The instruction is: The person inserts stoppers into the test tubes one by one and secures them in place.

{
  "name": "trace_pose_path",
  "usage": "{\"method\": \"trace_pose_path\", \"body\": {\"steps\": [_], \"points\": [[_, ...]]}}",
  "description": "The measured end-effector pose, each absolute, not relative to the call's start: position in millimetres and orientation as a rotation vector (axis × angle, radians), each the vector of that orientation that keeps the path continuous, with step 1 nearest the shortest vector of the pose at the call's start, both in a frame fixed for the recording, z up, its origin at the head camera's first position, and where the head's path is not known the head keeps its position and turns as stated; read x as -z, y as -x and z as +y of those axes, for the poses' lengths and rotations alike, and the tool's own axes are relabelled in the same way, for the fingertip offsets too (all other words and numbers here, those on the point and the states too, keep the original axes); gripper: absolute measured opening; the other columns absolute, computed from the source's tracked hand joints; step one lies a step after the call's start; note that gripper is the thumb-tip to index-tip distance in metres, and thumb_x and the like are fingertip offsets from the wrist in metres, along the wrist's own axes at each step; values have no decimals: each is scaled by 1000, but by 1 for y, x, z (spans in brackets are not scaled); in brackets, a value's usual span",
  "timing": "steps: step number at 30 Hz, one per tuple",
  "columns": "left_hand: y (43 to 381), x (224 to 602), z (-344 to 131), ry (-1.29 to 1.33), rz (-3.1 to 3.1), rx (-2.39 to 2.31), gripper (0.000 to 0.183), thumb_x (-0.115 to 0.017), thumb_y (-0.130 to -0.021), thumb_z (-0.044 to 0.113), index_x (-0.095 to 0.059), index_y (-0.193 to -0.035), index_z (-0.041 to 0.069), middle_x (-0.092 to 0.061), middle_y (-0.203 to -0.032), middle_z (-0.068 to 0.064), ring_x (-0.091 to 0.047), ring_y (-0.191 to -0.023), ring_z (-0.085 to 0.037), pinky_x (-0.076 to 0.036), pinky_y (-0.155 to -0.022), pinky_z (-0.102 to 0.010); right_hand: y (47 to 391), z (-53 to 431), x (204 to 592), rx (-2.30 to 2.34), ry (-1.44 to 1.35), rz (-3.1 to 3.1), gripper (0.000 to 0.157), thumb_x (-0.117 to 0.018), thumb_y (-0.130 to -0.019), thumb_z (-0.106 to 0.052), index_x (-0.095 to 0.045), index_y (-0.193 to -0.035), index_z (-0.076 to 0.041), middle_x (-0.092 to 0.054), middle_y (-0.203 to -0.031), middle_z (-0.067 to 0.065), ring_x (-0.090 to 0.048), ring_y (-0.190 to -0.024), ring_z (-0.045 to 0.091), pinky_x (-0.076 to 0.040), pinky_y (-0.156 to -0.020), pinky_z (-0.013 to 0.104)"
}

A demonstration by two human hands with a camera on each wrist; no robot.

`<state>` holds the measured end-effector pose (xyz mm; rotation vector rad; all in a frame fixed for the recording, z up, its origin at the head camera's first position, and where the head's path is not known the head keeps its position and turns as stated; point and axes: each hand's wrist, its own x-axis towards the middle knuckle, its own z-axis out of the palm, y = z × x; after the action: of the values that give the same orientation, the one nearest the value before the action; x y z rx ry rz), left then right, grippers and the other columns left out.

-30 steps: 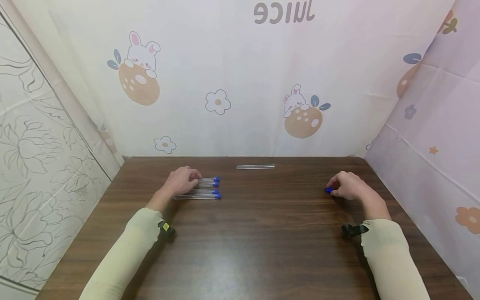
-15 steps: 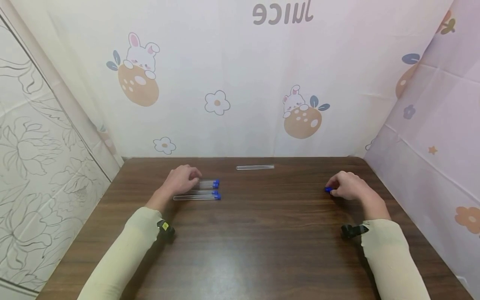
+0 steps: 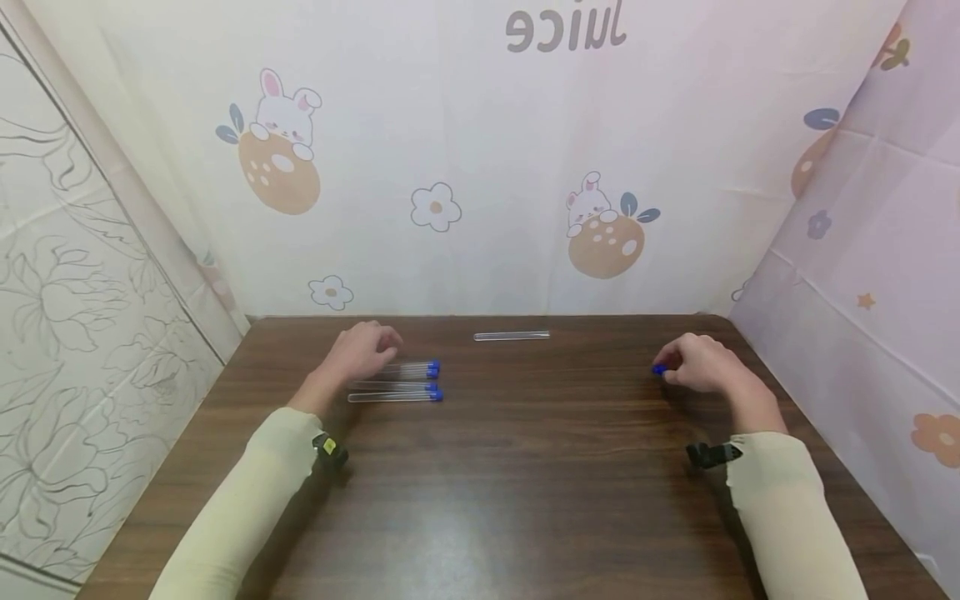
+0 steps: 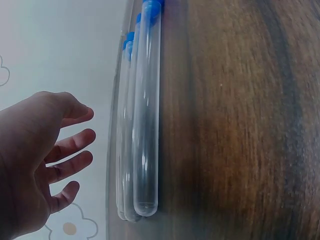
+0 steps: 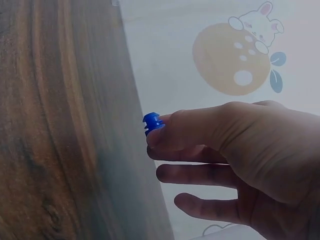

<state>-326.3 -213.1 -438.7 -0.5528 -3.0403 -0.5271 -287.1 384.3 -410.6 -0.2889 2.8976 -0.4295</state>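
Several clear test tubes with blue stoppers [image 3: 396, 397] lie side by side on the left of the table. Beside their far end is my left hand [image 3: 358, 350], its fingers loosely bent with nothing in them. The left wrist view shows that hand [image 4: 45, 155] apart from the test tubes [image 4: 147, 125]. On the right, my right hand [image 3: 701, 364] pinches a small ribbed blue stopper [image 5: 152, 121] between thumb and index finger, above the table. A test tube without a stopper [image 3: 512, 336] lies near the table's back edge, between the two hands.
The brown wood-grain table [image 3: 525, 467] ends at the back against a patterned curtain [image 3: 487, 167]. Another curtain [image 3: 870, 333] hangs along the right side, and a panel with drawn flowers [image 3: 67, 300] stands at the left.
My left hand has drawn up and back from the capped test tubes, showing more of them. My right hand has risen slightly with the blue stopper.
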Motion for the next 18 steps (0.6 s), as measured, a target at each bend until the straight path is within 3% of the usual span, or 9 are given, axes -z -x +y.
{"method": "trace_pose_path", "body": {"steps": [3, 11, 18], "points": [[328, 439, -212, 561, -3040, 527, 31, -66, -107, 24, -80, -131, 11, -79, -129, -17, -72, -124, -38, -58, -108, -63, 288, 384, 413, 440, 291, 2909, 23, -80, -99, -10, -83, -120, -2, -81, -119, 24, -75, -102, 35, -63, -92, 65], [330, 439, -200, 612, -3022, 519, 32, -66, -107, 24, -79, -133, 11, -79, -131, -17, -73, -125, -38, -59, -109, -62, 289, 375, 419, 513, 341, 2991, 24, -81, -97, -13, -84, -119, -3, -83, -109, 16, -74, -96, 27, -62, -82, 51], [331, 436, -186, 651, -3022, 542, 33, -67, -107, 23, -77, -135, 9, -79, -131, -17, -73, -125, -37, -61, -109, -58, 291, 362, 423, 535, 405, 2992, 23, -81, -97, -12, -84, -118, -4, -84, -109, 14, -75, -95, 25, -63, -82, 50]]}}
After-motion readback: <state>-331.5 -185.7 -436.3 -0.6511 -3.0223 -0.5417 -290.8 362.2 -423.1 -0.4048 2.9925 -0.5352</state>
